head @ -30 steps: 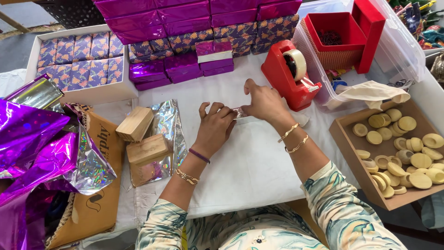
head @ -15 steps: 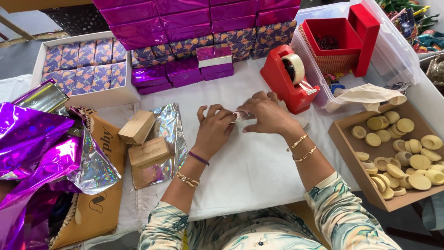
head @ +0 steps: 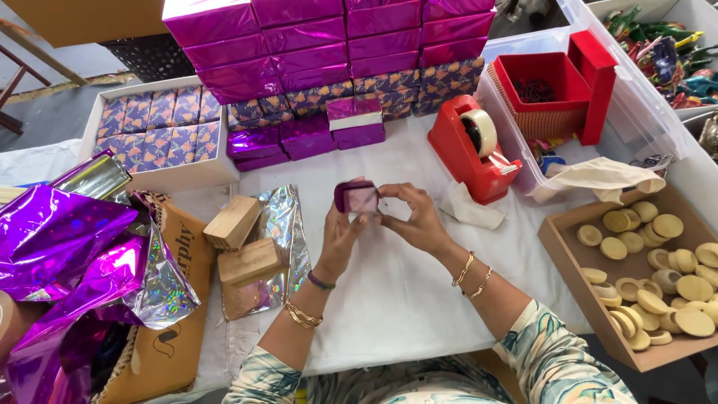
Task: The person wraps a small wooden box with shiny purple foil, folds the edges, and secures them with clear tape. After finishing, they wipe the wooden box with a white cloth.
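Observation:
Both hands hold up a small box wrapped in purple foil point(head: 357, 197) above the white table cover point(head: 404, 292). My left hand point(head: 342, 238) cups it from below and the left. My right hand point(head: 415, 217) pinches its right end with the fingertips. A red tape dispenser point(head: 470, 150) with a roll of clear tape stands just right of the hands. Two bare wooden blocks point(head: 241, 239) lie to the left on a silver holographic foil sheet point(head: 280, 232).
Stacked purple-wrapped and flower-patterned boxes point(head: 329, 52) line the back. A white tray of patterned boxes point(head: 153, 127) sits back left. Crumpled purple foil point(head: 60, 247) piles up at left. A brown tray of round wooden discs point(head: 658, 262) is at right, a red box in a clear bin point(head: 546, 67) behind it.
The hands have lifted the small purple-wrapped box off the table and turned it upward; earlier they pressed it flat against the cover near the dispenser. The camera view shifted slightly.

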